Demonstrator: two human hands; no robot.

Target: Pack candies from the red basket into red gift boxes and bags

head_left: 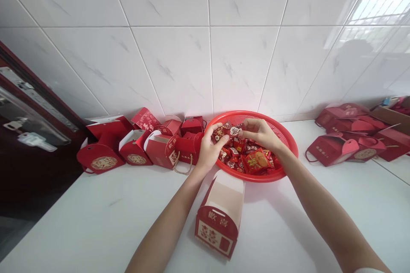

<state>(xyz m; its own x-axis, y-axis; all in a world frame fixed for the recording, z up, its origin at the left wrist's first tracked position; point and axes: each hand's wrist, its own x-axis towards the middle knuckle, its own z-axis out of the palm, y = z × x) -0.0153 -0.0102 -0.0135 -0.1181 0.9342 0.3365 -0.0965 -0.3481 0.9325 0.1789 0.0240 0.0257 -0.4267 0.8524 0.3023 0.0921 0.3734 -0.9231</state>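
Observation:
A round red plastic basket [290, 140] holds many wrapped sweets, among them a red packet [256, 160] with an orange picture. Above its left side, my left hand [209, 147] is closed around dark red wrapped candies [221, 133]. My right hand [260, 133] pinches a small candy with a white patch [235, 131], close beside those in my left hand. In front of the basket, between my forearms, stands an open red and cream gift box [221, 217] with a slotted, rounded end flap.
Several red gift boxes [163, 149] line the wall at the left, one with a rope handle. More red boxes [333, 149] are piled at the right beside a cardboard box [392, 119]. A dark door [32, 94] with keys is at far left.

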